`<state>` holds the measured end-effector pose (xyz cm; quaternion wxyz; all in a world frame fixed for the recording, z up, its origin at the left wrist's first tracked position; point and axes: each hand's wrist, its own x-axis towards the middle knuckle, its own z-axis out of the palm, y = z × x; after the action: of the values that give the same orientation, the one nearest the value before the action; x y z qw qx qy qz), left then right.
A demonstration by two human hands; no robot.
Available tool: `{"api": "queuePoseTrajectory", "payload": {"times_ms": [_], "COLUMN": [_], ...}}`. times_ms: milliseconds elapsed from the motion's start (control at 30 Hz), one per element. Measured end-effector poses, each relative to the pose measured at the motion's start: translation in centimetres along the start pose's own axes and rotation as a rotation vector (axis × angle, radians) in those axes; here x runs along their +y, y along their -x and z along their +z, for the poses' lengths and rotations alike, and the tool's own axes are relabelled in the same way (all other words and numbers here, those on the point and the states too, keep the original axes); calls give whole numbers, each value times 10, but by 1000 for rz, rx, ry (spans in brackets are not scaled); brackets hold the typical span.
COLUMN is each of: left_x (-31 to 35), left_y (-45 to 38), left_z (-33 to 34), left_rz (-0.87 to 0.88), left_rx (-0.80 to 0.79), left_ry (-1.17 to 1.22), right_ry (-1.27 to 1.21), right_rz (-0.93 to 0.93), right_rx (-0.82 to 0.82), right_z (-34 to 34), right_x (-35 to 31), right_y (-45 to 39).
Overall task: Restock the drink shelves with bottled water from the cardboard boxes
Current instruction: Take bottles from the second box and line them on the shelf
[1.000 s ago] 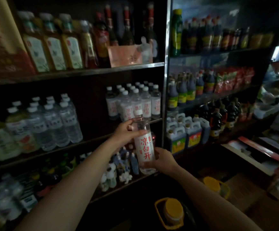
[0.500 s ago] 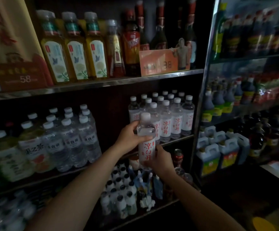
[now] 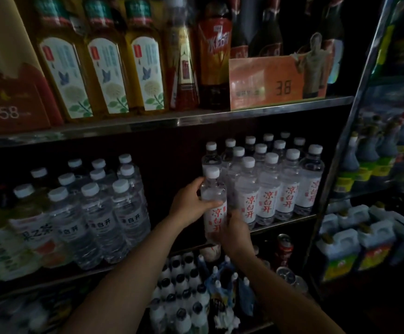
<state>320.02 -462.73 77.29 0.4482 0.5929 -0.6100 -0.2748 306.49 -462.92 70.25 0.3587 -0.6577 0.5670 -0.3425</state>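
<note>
Middle shelf (image 3: 290,219), metal-edged, carrying a block of white-capped water bottles with red lettering (image 3: 268,189) at its right end, packed in rows. Further left on the same level, clear water bottles with dark lettering (image 3: 99,213), then a tea bottle (image 3: 34,227). Top shelf (image 3: 172,122) loaded with 3 yellow tea bottles (image 3: 104,66) and an orange price card reading 38 (image 3: 266,83).

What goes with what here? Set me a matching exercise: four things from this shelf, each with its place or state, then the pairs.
Things:
1. held water bottle
2. orange price card
3. red can
4. left hand

Places or states:
A. upper shelf, marked 38
B. lower shelf, below the red-lettered water bottles
C. gripped by both hands
D. wrapped round the bottle's upper body

Pairs: 1-C, 2-A, 3-B, 4-D
</note>
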Motion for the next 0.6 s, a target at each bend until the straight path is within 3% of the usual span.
{"api": "queuePoseTrajectory", "payload": {"times_ms": [267,600], "left_x": [-8,-18], "left_y": [-31,-78], "left_z": [3,16], "left_rz": [68,107], "left_rx": [23,93], "left_ry": [-55,-108], "right_ry": [226,520], "right_rz": [-170,-89], "right_rx": [82,141], "right_z": [12,30], "right_x": [5,-1], "right_y": [-22,-61]}}
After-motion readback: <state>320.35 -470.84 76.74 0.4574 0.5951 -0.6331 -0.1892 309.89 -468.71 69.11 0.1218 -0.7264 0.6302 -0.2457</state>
